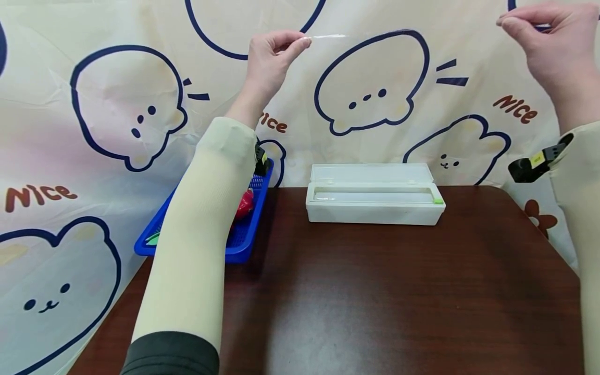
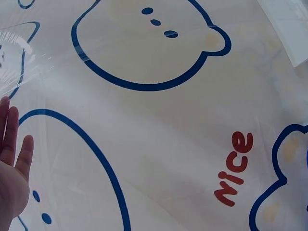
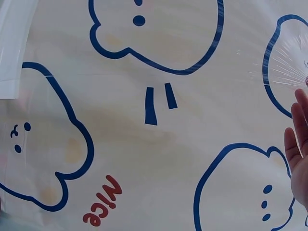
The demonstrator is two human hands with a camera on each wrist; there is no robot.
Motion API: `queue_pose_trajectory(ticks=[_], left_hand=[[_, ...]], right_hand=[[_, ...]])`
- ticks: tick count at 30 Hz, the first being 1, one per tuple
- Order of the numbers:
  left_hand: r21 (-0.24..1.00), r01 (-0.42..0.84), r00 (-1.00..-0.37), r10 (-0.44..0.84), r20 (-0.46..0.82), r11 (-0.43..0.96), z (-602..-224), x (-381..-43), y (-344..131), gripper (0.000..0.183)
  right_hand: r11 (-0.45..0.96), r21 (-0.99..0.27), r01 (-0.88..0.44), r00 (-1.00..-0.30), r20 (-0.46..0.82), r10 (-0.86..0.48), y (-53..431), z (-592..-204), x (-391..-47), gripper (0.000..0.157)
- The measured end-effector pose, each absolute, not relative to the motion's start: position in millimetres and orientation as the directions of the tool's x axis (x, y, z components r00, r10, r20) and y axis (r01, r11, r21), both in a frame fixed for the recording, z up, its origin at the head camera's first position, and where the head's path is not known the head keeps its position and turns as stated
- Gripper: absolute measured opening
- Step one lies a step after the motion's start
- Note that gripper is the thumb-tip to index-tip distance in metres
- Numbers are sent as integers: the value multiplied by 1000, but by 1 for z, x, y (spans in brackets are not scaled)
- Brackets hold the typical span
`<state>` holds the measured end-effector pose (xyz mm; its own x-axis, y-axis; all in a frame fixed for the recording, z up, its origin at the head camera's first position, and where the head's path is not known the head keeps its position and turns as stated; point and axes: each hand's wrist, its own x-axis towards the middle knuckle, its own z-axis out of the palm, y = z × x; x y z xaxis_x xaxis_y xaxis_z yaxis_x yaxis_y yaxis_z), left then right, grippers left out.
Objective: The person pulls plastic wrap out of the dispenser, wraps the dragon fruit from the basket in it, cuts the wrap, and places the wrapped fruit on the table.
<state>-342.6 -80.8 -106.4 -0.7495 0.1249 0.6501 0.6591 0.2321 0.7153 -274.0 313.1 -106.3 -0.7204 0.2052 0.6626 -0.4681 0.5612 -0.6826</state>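
Observation:
Both hands are raised high in front of the printed backdrop, with a sheet of clear plastic wrap [image 1: 329,36] stretched between them. My left hand [image 1: 275,56] pinches one corner of it between thumb and forefinger. The right hand [image 1: 558,39], up at the top right, pinches the other corner. Creases fan out from the fingertips in both wrist views, where the left hand [image 2: 12,168] and right hand [image 3: 299,154] are only partly visible. Below stands a white wrap dispenser box [image 1: 375,214] with its lid tipped back and a long slot showing.
A blue plastic basket [image 1: 248,242] stands left on the dark wooden table [image 1: 398,302], partly hidden behind my left forearm. It holds a red item [image 1: 245,204] and something green. A backdrop sheet [image 1: 290,140] with blue cartoon outlines hangs behind the table.

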Motion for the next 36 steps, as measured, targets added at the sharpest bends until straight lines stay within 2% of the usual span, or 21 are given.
queue_pose_trajectory(ticks=[7,18,22,29,36], left_hand=[[702,680,-732,143,666,211,-103,-340,-81,14],[703,688,-725,155,671,178,-106,-333,-81,10],[709,684,-729,169,663,172,-109,-325,-84,8],[728,665,-745,202,635,165,-122,-314,-87,9],[737,666,-736,255,627,112,-137,-317,-88,11]], right_hand=[[594,-706,-385,-746,617,251,316,-103,-272,28],[490,-763,-422,-782,579,229,316,-109,-266,32],[523,-743,-417,-783,586,208,318,-115,-264,31],[522,-682,-512,-756,646,102,320,-129,-257,25],[606,-666,-435,-789,606,99,325,-142,-243,20]])
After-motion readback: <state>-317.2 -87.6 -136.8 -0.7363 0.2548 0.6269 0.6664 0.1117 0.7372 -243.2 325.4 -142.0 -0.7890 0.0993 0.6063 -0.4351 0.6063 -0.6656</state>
